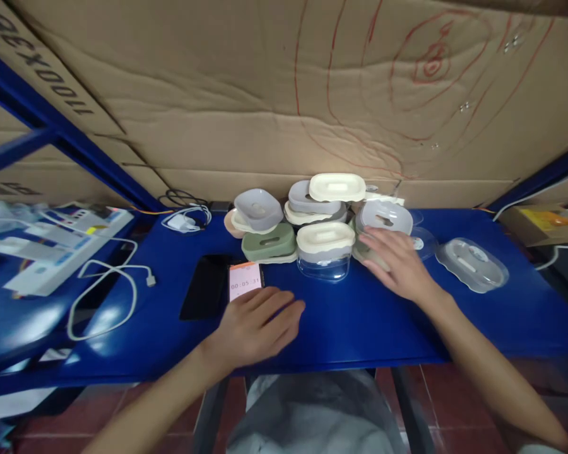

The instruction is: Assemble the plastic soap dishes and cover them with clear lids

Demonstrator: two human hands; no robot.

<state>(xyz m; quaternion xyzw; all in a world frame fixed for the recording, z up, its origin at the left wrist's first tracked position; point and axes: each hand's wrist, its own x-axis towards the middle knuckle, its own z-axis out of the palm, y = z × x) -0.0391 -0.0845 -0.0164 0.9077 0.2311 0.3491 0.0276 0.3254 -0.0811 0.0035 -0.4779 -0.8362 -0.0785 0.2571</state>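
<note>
My right hand point(400, 268) reaches over the right side of a pile of plastic dishes, its fingers stretched out above a greenish dish point(373, 255) that they partly hide. Behind the fingertips sits a grey oval dish point(388, 216). A cream lid-like piece point(325, 237) with a grey rim rests on a clear plastic container point(324, 267) to the left. My left hand point(265, 325) hovers or rests low over the table, fingers loosely bent and nothing visible in them. It covers the lower part of a phone point(245, 281) with a running timer on its screen.
More dishes are stacked behind: a green one point(269, 242), a grey one point(258, 209) and a cream one point(337, 186). A clear lid point(472, 265) lies at right. A dark phone point(204, 287), a white cable point(133, 296) and a power strip point(76, 249) lie left.
</note>
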